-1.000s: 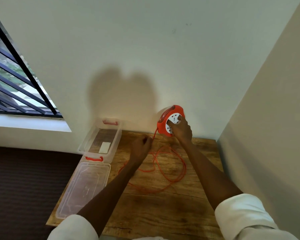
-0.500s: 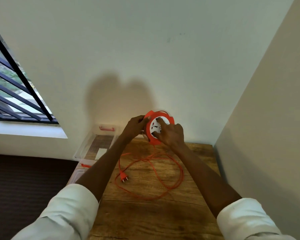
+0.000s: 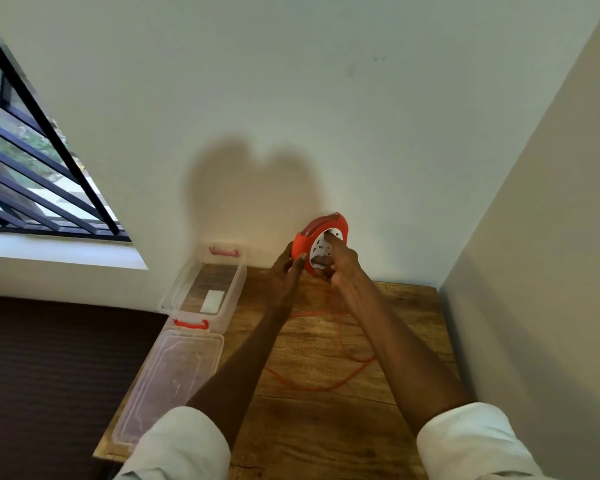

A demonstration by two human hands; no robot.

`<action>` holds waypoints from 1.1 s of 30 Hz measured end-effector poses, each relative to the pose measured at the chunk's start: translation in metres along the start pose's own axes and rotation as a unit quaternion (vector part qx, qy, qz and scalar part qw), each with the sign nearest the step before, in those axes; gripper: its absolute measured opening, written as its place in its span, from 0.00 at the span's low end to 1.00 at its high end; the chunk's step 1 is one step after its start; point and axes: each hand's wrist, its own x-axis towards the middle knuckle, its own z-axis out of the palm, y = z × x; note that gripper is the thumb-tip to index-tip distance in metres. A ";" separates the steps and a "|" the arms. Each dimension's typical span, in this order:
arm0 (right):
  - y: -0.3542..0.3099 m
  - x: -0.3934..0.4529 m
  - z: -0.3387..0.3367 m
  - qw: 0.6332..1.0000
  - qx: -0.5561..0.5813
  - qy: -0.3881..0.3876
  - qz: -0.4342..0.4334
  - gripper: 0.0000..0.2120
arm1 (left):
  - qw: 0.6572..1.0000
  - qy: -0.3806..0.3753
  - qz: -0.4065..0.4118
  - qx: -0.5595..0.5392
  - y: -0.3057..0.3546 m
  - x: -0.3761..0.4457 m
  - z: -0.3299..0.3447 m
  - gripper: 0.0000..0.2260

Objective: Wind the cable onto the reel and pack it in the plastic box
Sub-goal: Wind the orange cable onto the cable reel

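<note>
An orange cable reel (image 3: 309,237) with a white socket face is held upright above the back of the wooden table (image 3: 326,431). My left hand (image 3: 286,268) grips its left rim. My right hand (image 3: 340,261) presses on the white face with its fingers on the centre. The orange cable (image 3: 326,384) hangs down from the reel and lies in a loose loop on the table between my forearms. The clear plastic box (image 3: 234,296) with red clips stands open at the table's back left; its plug end is hidden.
The box's clear lid (image 3: 173,375) lies flat in front of the box along the table's left edge. White walls close in behind and on the right. A barred window (image 3: 31,174) is at left, dark floor below it.
My left hand left the cable on the table and took the reel's rim. The reel was lifted, and the cable loop on the table has shrunk as cable was drawn in.
</note>
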 end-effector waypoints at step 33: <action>-0.018 0.011 -0.021 0.330 -0.791 -0.044 -0.513 0.31 | 0.974 -0.109 -0.066 0.185 0.042 0.085 -0.053 0.17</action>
